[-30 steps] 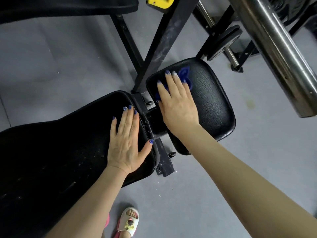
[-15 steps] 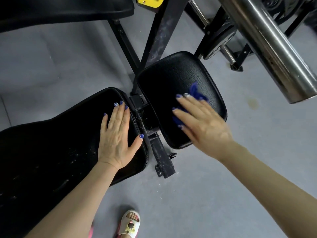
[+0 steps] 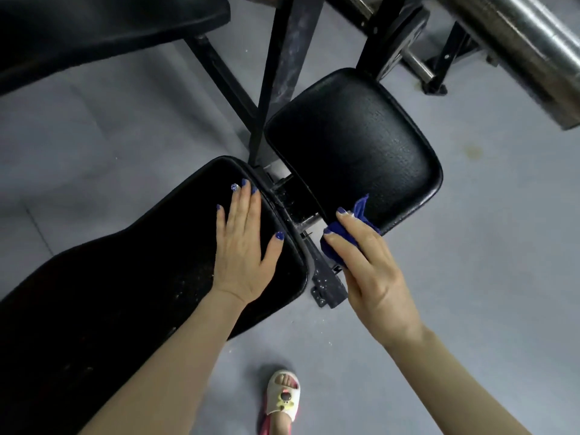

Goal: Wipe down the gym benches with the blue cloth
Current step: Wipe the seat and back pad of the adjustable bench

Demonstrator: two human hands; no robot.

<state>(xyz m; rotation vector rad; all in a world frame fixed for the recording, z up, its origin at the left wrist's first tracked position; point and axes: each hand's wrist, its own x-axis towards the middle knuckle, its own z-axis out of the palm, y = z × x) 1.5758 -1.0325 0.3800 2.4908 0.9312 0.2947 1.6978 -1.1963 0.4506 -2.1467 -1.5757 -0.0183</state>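
A black gym bench fills the left and centre: a long back pad (image 3: 125,277) and a smaller square seat pad (image 3: 351,146), with a metal gap between them. My left hand (image 3: 244,246) lies flat, fingers spread, on the near-right end of the back pad. My right hand (image 3: 367,265) is bunched around the blue cloth (image 3: 361,215) at the near edge of the seat pad, above the gap and the frame bracket. Most of the cloth is hidden under my fingers.
A second black bench pad (image 3: 103,26) sits at the top left. Black frame bars (image 3: 282,73) rise behind the seat. A thick steel barbell sleeve (image 3: 518,51) crosses the top right, with a weight plate (image 3: 405,36) beside it. My sandalled foot (image 3: 284,400) stands on the grey floor.
My right hand has dragged the blue cloth from the far left part of the seat pad across it to its near edge and gathered it up. My left hand stays flat on the back pad.
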